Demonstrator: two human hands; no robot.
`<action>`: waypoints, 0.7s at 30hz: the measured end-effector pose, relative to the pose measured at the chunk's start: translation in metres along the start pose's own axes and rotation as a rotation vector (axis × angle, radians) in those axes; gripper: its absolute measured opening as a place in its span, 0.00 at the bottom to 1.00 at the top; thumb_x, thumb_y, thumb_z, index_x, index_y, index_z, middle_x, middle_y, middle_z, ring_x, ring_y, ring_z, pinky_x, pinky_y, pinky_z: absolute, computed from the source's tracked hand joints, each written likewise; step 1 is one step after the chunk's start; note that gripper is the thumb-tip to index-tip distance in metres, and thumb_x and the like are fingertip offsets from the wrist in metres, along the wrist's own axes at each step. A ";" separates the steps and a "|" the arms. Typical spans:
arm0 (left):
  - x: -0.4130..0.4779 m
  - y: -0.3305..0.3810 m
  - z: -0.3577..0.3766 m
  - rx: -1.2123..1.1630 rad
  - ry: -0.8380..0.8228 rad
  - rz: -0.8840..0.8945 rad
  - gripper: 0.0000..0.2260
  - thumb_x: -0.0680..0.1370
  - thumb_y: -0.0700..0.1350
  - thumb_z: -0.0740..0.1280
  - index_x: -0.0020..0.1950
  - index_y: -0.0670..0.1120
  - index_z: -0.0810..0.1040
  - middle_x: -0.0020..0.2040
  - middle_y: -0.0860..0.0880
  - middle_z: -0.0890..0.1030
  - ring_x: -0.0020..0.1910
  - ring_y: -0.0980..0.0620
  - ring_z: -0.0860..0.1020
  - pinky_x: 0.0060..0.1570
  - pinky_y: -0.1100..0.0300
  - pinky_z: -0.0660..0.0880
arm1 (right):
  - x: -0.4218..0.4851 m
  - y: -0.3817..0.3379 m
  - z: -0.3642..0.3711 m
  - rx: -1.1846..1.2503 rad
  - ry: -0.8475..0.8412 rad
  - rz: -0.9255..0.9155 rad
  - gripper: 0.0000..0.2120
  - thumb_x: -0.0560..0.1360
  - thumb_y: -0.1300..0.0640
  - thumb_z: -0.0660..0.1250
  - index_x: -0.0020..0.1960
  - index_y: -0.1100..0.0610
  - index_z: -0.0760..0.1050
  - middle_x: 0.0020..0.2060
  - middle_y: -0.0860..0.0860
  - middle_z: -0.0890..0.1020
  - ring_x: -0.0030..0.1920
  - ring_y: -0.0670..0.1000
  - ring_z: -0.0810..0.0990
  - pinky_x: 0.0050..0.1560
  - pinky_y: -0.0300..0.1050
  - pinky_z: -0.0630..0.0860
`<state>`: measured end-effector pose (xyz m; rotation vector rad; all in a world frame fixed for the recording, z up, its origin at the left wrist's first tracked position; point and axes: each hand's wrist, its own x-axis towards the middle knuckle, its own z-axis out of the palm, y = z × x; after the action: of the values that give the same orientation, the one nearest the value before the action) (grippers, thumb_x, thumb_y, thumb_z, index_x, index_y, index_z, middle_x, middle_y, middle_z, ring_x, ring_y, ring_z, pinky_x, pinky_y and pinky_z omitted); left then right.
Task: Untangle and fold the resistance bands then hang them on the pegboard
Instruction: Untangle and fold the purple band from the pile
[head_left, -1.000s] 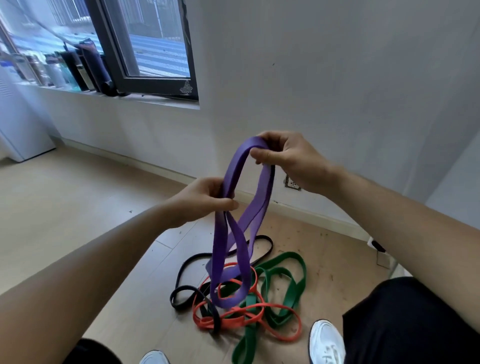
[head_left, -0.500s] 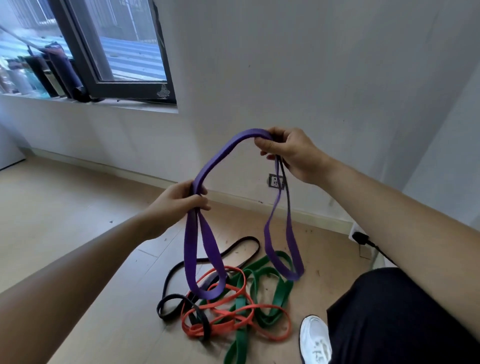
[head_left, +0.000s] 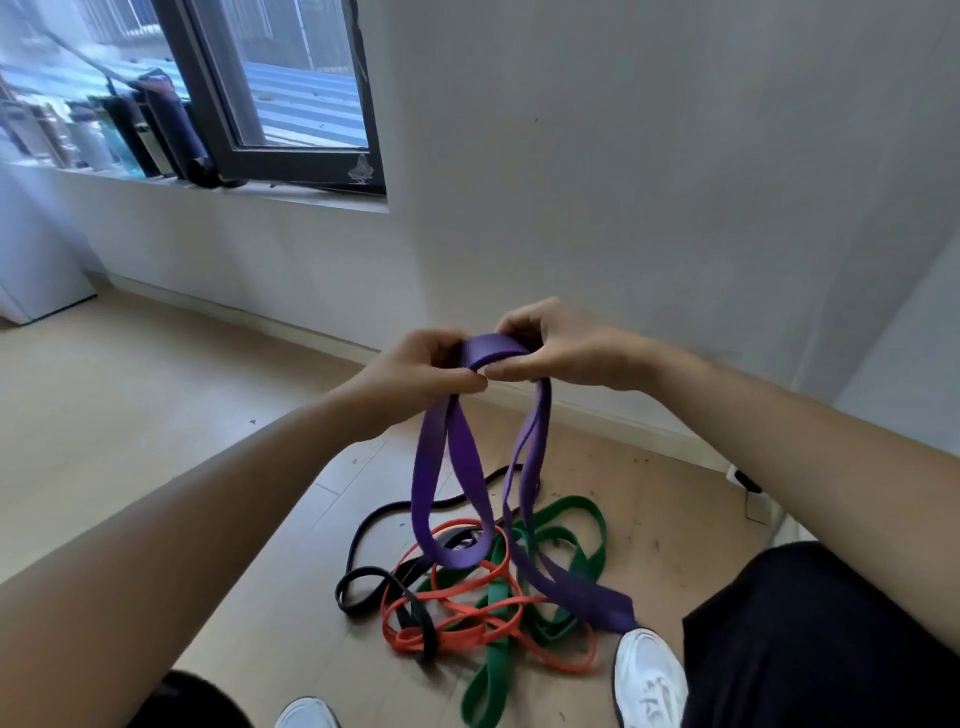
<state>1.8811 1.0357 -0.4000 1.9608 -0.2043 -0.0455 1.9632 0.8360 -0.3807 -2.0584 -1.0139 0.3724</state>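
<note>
Pale wall (head_left: 623, 208) and wood floor (head_left: 156, 441) fill the bg, window (head_left: 291, 78) upper left; no pegboard in view.

Purple band (head_left: 491, 351) is held up in the air over the pile, its top span bunched flat btw both hands. Two long loops hang from there. The left one ends just over the pile. The right one trails lower, tip near a white shoe (head_left: 649, 680); can't tell if it touches anything. Long axis approx vertical, loop ends pointing down at the floor; the short top span runs left-right.

Left hand (head_left: 421, 371): grip pinching the left end of that span, fingers curled round it. Right hand (head_left: 561, 353): grip pinching the right end, thumbs almost meeting.

Step looks like folding, i.e. bringing the halves together. To do it well:
- Keep the strap flat w/ no twist.
- Even up the two loops before joining.
- Lift so the tails clear the pile and don't snag.
- Pass all layers into one grip.

On the floor below, green band (head_left: 493, 670), orange band (head_left: 467, 636) and black band (head_left: 426, 636) lie knotted together, so the task is prob early on.
</note>
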 end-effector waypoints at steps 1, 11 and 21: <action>-0.001 -0.003 -0.002 0.049 -0.009 -0.003 0.10 0.74 0.39 0.74 0.54 0.38 0.80 0.42 0.40 0.80 0.41 0.45 0.78 0.46 0.49 0.77 | 0.000 0.001 0.000 -0.038 0.016 -0.013 0.15 0.73 0.51 0.78 0.53 0.60 0.82 0.42 0.57 0.82 0.39 0.53 0.78 0.42 0.46 0.75; -0.009 -0.032 -0.014 0.151 0.003 -0.024 0.07 0.77 0.39 0.73 0.54 0.42 0.79 0.47 0.37 0.81 0.46 0.38 0.83 0.50 0.46 0.83 | -0.009 0.003 -0.030 0.173 0.213 -0.092 0.08 0.75 0.59 0.75 0.54 0.58 0.82 0.40 0.47 0.84 0.42 0.44 0.81 0.46 0.38 0.78; -0.012 -0.011 -0.016 0.055 0.038 0.032 0.08 0.77 0.40 0.74 0.54 0.45 0.81 0.43 0.41 0.82 0.38 0.47 0.78 0.42 0.56 0.75 | -0.011 0.000 -0.001 0.039 -0.096 0.035 0.22 0.72 0.53 0.78 0.64 0.54 0.77 0.49 0.53 0.85 0.48 0.52 0.85 0.53 0.45 0.83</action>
<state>1.8726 1.0570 -0.4048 2.0109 -0.2141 0.0181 1.9570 0.8270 -0.3807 -2.0419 -1.0210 0.5092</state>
